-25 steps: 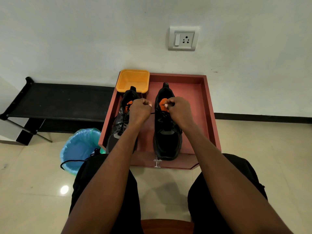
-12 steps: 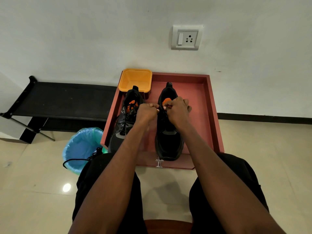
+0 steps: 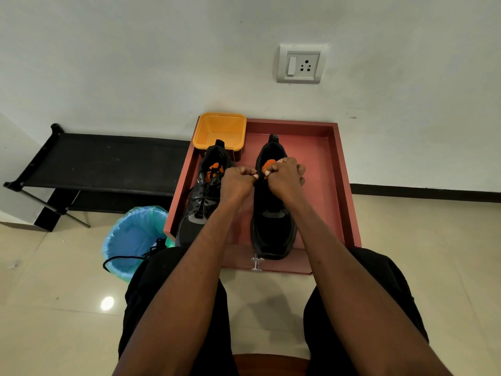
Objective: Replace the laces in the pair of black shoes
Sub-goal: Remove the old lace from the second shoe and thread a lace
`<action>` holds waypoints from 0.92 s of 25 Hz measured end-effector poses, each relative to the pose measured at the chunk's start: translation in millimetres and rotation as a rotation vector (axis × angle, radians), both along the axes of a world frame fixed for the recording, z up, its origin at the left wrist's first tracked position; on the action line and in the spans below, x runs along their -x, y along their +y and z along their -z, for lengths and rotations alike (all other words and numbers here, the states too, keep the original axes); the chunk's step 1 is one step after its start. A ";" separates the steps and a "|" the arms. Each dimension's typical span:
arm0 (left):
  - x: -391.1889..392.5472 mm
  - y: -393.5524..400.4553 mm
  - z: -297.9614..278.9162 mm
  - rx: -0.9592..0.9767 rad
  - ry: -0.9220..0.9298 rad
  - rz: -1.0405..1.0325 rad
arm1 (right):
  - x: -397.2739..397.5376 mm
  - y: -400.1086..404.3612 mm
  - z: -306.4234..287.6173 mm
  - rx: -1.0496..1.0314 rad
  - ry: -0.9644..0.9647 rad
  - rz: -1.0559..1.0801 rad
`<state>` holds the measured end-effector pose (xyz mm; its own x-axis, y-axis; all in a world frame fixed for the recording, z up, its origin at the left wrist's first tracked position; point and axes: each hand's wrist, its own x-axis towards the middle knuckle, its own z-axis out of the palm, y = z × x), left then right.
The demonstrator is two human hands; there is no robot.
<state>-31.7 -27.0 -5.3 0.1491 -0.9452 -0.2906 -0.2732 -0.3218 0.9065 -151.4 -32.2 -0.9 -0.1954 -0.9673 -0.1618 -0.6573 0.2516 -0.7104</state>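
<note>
The right shoe (image 3: 272, 223) sits in the tray (image 3: 336, 185), lace (image 3: 259, 177) at its top eyelets. I have both hands, left (image 3: 238, 183) and right (image 3: 284, 176), curled, pinching it. I'd pull evenly, keeping the 2 ends level and the tongue flat.

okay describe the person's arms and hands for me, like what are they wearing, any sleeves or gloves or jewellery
Both forearms are bare all the way up the frame: no sleeves, gloves, watch or bracelets show. The left hand and right hand are bare too, and no rings can be made out. The only clothing in view is black shorts or trousers over the knees.
</note>
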 end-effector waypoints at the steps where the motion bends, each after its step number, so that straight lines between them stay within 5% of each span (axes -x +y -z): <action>1: 0.1 0.5 0.6 0.023 -0.020 0.001 | 2.4 -0.5 -0.5 -0.003 0.015 0.004; 4: 1.5 4.7 -4.7 0.080 -0.125 0.018 | 11.6 -0.4 7.3 -0.018 0.135 0.041; 6: -2.3 5.8 -12.1 0.083 -0.141 -0.047 | 16.9 -1.3 12.2 -0.016 0.011 0.091; 10: -27.3 -5.3 -32.9 0.186 0.500 -0.564 | 24.8 -3.0 10.3 -0.042 -0.103 0.077; 13: -39.0 -3.5 -45.8 0.478 0.537 -0.797 | 27.0 -1.4 11.0 -0.029 -0.041 0.034; 15: -32.8 0.9 -43.3 0.444 0.323 -0.635 | 28.0 -1.4 11.1 -0.032 -0.026 0.017; 19: -11.7 3.8 -18.7 0.070 -0.035 0.035 | 27.2 -2.7 13.0 -0.027 -0.021 -0.003; 23: -4.7 3.6 -6.6 0.114 -0.379 0.179 | 28.0 -1.5 14.2 -0.029 0.008 -0.019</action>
<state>-27.0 -23.4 1.3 0.0561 -0.9887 -0.1388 -0.6357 -0.1425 0.7587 -179.4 -33.7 -15.1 -0.1785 -0.9659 -0.1878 -0.6679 0.2591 -0.6977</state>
